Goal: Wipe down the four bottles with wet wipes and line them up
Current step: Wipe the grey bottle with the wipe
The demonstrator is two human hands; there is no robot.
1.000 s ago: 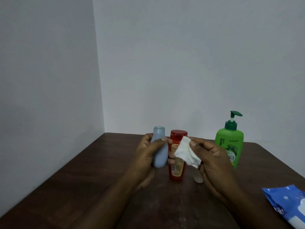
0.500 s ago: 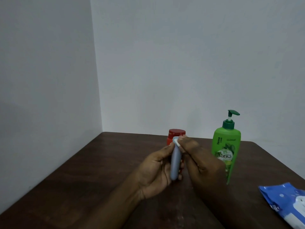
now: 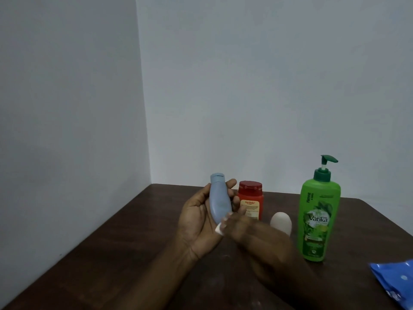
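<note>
Above the bench [image 3: 111, 253], the left hand [image 3: 199, 224] holds a blue bottle [image 3: 220, 200], cap up. The blurry right hand [image 3: 257, 238] pinches a white wipe [image 3: 219, 229] against its bottom end.

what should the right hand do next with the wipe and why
Probably slide the wipe up the blue bottle toward its cap: the right hand pinches it at the bottle's lower end, and the left hand grips the bottle, cap up.
</note>
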